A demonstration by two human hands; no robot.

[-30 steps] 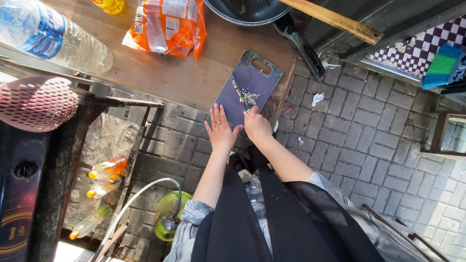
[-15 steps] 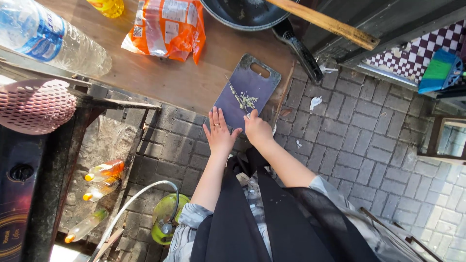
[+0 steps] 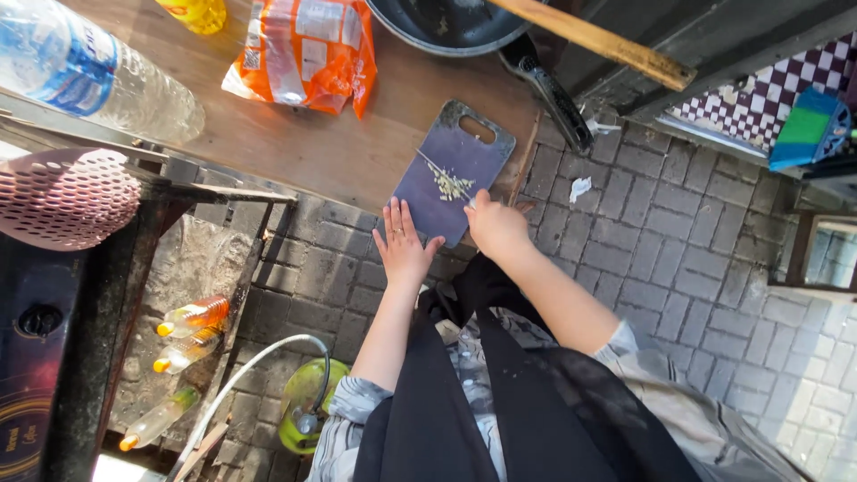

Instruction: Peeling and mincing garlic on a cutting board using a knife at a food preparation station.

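1. We are seeing the right hand [image 3: 496, 228] sitting further up on the dark cutting board [image 3: 453, 171] than half a second back; its fingers are curled shut around a thin knife [image 3: 444, 175], whose blade is lying across the board's middle.
2. The left hand [image 3: 403, 245] is staying flat, fingers spread wide and holding nothing, touching the board's near edge as it was a second ago.
3. We are judging that the chopping is going on: the small pile of pale chopped bits [image 3: 452, 186] is lying right at the blade, roughly where it was before.
4. The board is resting on the wooden tabletop [image 3: 330, 147], at its near right corner, partly overhanging the edge.
5. Counting on the tabletop: one board, one knife, one orange packet [image 3: 305, 54], one large clear water bottle [image 3: 89, 76], one yellow bottle [image 3: 198, 12] cut by the frame, one dark pan [image 3: 451, 22] with a black handle.
6. One long wooden stick [image 3: 594, 40] is lying over the pan's rim.
7. Down below on the paving: three small capped bottles [image 3: 189, 317], one green container [image 3: 303, 411] with a white hose.
8. At left we are seeing one pink perforated basket [image 3: 62, 196]; at far right, one green and blue sponge [image 3: 808, 129].
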